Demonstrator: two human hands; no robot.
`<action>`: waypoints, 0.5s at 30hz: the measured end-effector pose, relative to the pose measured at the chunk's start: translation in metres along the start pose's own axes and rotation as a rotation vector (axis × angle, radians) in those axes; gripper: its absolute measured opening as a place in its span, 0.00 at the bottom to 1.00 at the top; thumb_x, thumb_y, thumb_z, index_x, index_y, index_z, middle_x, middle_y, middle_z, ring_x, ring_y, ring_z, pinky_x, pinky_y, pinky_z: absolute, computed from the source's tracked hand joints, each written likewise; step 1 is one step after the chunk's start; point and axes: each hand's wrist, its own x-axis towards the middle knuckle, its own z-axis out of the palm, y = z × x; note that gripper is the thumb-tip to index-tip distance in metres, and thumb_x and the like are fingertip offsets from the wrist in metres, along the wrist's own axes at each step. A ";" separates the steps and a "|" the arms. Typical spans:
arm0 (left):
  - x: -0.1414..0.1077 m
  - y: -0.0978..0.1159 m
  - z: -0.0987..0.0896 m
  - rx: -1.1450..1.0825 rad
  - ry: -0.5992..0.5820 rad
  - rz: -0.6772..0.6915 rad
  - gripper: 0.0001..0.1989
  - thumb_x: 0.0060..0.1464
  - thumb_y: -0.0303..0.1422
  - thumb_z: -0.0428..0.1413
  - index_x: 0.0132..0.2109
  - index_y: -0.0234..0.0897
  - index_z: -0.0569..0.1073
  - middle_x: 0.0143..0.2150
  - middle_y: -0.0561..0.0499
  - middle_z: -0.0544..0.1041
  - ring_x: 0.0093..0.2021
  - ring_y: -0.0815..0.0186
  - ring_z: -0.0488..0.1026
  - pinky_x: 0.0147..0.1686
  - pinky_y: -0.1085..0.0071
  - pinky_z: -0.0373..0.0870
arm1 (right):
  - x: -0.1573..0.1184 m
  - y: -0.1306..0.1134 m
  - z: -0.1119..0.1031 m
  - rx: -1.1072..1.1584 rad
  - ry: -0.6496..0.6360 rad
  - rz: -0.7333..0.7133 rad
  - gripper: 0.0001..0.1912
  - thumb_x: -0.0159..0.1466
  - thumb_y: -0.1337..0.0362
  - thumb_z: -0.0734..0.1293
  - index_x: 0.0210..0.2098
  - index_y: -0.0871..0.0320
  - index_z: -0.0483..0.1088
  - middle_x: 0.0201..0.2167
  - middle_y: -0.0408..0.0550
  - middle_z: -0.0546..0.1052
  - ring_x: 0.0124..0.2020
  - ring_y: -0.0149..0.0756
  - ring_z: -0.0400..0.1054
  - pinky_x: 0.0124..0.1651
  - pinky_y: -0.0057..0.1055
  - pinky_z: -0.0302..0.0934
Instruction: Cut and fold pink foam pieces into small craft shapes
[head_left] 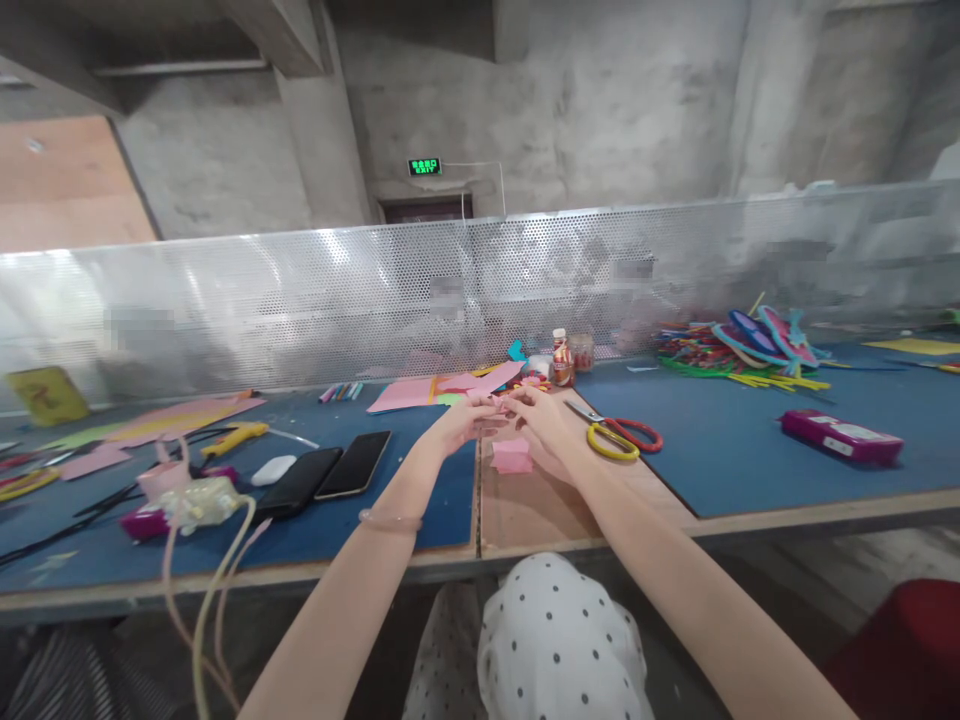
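Both hands meet over the bare wooden strip [540, 515] in the middle of the table. My left hand [466, 420] has its fingers closed on a small piece of pink paper [498, 402]. From the other side my right hand [541, 418] pinches the same paper, fingertips nearly touching those of the left. Just below the hands a small pink paper stack [512, 456] lies on the wood. To the right of my right hand rest scissors [613, 438] with one red and one yellow handle loop, blades pointing away to the left.
Behind the hands lie pink paper sheets [401, 394] and a small bottle [562, 358]. Phones [354, 465], an earbud case [274, 470] and cables are at left. A purple box [840, 437] and a pipe cleaner pile [694, 350] are at right. A perforated metal screen [337, 290] stands behind.
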 end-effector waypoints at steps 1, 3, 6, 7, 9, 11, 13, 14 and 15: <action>0.000 0.000 0.000 -0.001 -0.005 0.000 0.15 0.38 0.34 0.63 0.34 0.34 0.70 0.37 0.45 0.76 0.39 0.63 0.74 0.40 0.68 0.65 | -0.001 -0.001 0.000 0.001 0.011 0.005 0.09 0.54 0.61 0.63 0.30 0.61 0.68 0.27 0.45 0.72 0.23 0.26 0.63 0.23 0.23 0.58; 0.000 0.000 0.000 -0.004 -0.020 -0.003 0.15 0.38 0.33 0.63 0.35 0.34 0.71 0.37 0.44 0.76 0.39 0.62 0.73 0.40 0.67 0.65 | -0.001 -0.002 0.000 -0.003 0.023 0.014 0.09 0.54 0.61 0.63 0.29 0.61 0.68 0.25 0.44 0.71 0.21 0.25 0.62 0.22 0.22 0.56; 0.000 0.000 0.000 -0.015 -0.033 -0.004 0.15 0.37 0.33 0.63 0.35 0.34 0.72 0.38 0.44 0.76 0.39 0.63 0.73 0.41 0.66 0.65 | -0.002 -0.003 -0.001 -0.010 0.022 0.021 0.09 0.53 0.61 0.63 0.29 0.61 0.68 0.23 0.43 0.70 0.20 0.24 0.60 0.22 0.22 0.54; 0.000 0.000 -0.001 -0.017 -0.035 -0.001 0.15 0.37 0.32 0.63 0.36 0.34 0.72 0.39 0.44 0.76 0.39 0.63 0.73 0.42 0.65 0.65 | -0.002 -0.003 -0.001 -0.015 0.022 0.025 0.09 0.53 0.61 0.63 0.29 0.61 0.68 0.23 0.43 0.70 0.20 0.24 0.60 0.22 0.22 0.54; 0.001 -0.001 -0.001 -0.010 -0.045 0.000 0.15 0.37 0.33 0.63 0.36 0.33 0.73 0.38 0.43 0.76 0.39 0.62 0.73 0.42 0.65 0.65 | -0.001 -0.002 -0.001 -0.024 0.026 0.029 0.09 0.53 0.61 0.63 0.29 0.61 0.67 0.23 0.42 0.70 0.19 0.24 0.59 0.21 0.23 0.53; 0.001 0.000 0.000 0.005 -0.058 0.003 0.15 0.38 0.33 0.62 0.36 0.33 0.74 0.37 0.42 0.77 0.39 0.62 0.73 0.42 0.64 0.65 | -0.001 -0.001 -0.001 -0.026 0.033 0.027 0.08 0.53 0.61 0.63 0.28 0.61 0.67 0.22 0.42 0.69 0.19 0.24 0.58 0.21 0.23 0.53; 0.001 0.000 0.001 0.010 -0.054 0.012 0.14 0.39 0.34 0.62 0.35 0.32 0.74 0.36 0.42 0.77 0.39 0.61 0.73 0.43 0.63 0.65 | 0.000 0.000 0.000 -0.022 0.039 0.023 0.08 0.53 0.61 0.64 0.27 0.60 0.67 0.22 0.41 0.69 0.19 0.24 0.59 0.21 0.23 0.53; 0.001 0.000 0.002 0.011 -0.042 0.017 0.14 0.39 0.35 0.62 0.35 0.32 0.74 0.36 0.42 0.77 0.39 0.61 0.73 0.42 0.63 0.65 | 0.000 0.000 0.000 -0.020 0.043 0.022 0.08 0.53 0.61 0.64 0.27 0.60 0.67 0.22 0.41 0.69 0.19 0.24 0.59 0.21 0.23 0.53; 0.001 0.000 0.002 0.014 -0.028 0.020 0.14 0.39 0.35 0.61 0.35 0.32 0.74 0.36 0.42 0.77 0.39 0.61 0.73 0.42 0.63 0.66 | 0.000 0.000 0.000 -0.019 0.046 0.020 0.08 0.53 0.61 0.64 0.27 0.60 0.67 0.22 0.41 0.69 0.19 0.24 0.59 0.21 0.23 0.53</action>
